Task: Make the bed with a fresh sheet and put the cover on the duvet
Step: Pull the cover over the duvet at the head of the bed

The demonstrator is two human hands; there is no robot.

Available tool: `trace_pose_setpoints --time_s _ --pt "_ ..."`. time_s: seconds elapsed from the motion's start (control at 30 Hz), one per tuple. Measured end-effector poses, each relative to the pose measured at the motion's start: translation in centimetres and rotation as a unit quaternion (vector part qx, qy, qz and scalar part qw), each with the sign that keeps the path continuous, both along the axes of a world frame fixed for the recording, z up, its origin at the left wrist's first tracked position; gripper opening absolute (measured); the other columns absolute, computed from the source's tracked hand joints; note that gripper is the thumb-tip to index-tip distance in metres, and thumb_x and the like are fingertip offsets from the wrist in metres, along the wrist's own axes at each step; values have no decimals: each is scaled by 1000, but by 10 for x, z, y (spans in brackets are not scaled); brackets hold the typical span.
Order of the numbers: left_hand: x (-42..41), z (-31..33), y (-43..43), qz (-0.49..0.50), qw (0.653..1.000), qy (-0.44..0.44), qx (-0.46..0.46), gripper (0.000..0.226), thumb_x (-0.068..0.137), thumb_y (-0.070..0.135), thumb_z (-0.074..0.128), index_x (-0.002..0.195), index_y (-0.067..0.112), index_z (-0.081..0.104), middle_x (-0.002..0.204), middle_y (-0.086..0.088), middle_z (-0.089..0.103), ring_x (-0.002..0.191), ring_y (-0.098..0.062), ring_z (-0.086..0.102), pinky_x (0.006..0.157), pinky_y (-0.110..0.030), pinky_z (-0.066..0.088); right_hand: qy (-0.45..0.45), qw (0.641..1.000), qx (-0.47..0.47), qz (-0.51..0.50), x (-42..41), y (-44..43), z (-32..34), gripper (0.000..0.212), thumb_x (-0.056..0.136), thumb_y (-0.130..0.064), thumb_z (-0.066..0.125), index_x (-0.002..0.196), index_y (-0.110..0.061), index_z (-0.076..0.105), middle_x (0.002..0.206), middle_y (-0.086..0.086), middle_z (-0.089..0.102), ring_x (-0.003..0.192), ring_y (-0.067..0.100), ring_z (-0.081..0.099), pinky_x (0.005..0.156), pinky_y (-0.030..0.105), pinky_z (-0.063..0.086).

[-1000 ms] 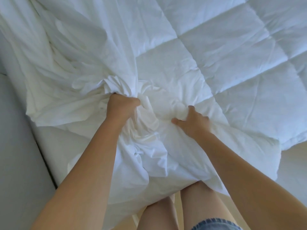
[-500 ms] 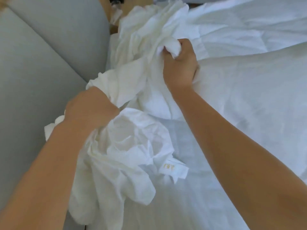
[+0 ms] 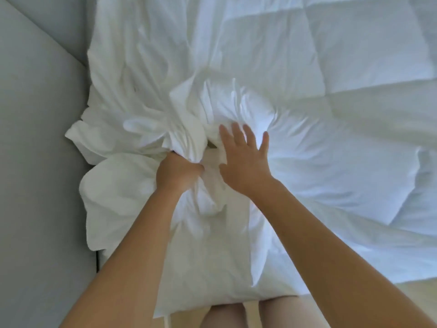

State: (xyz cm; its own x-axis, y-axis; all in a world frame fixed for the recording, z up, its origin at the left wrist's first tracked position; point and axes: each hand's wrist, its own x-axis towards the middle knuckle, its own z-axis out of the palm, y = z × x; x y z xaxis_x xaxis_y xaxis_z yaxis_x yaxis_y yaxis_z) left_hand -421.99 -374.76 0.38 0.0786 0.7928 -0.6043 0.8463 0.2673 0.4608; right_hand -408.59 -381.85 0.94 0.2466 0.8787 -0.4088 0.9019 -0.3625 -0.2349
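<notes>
Surface: white quilted duvet (image 3: 354, 95) spread over the bed, with stitched squares showing at upper right. Its near edge hangs by the person's bare legs (image 3: 222, 313).
Room: grey padded panel (image 3: 35, 162) runs along the bed's left side. A strip of pale floor (image 3: 390, 294) shows at lower right.
Cover: crumpled white fabric duvet cover (image 3: 142, 129) is bunched on the left part of the duvet, right beside the grey panel.
Cover vs fingers: the gathered neck of the cover runs through the left fist. A puffed fold rises just ahead of the right fingertips.
Left hand (image 3: 176, 172): knuckles up, fingers curled tight round the gathered cover.
Right hand (image 3: 243, 162): just right of the left, with a small gap between them. Palm down, fingers straight and spread, gripping nothing. The frame is blurred, so I cannot tell if it presses the fabric.
</notes>
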Motion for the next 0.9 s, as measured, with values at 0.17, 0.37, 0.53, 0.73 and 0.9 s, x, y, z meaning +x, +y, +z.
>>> trace_pose_setpoints --time_s 0.17,0.37,0.53,0.73,0.9 --pt "-4 4 2 37 997 -64 -9 24 64 13 70 76 26 55 81 -1 64 74 -16 62 69 -34 54 70 971 -153 -168 -15 -86 18 95 74 -75 47 141 -20 9 121 5 37 112 28 46 74 36 36" --pt "-22 24 13 8 996 -75 -48 26 68 9 71 90 20 64 87 -2 67 81 -18 65 68 -30 54 370 859 0 -354 -32 -66 21 26 89 -13 47 114 -8 54 106 9 63 95 28 59 73 29 45" --pt "-61 73 31 6 994 -106 -29 24 70 3 70 83 22 63 85 -5 65 69 -14 62 59 -24 49 447 725 240 -465 -11 50 51 21 84 -18 53 103 -16 43 86 0 56 77 23 58 58 36 54" --pt "-45 56 8 154 967 -201 -14 22 57 6 69 78 10 65 77 -7 64 77 -22 63 66 -28 47 444 846 68 -286 -43 54 16 82 84 -37 65 147 -23 15 131 9 52 117 25 52 99 36 44" --pt "-42 31 7 219 949 -224 -30 27 49 12 64 76 15 67 76 -2 68 76 -21 67 68 -32 52 398 899 71 -165 -58 14 -15 70 86 -24 63 146 -18 27 141 1 44 125 19 45 99 33 43"
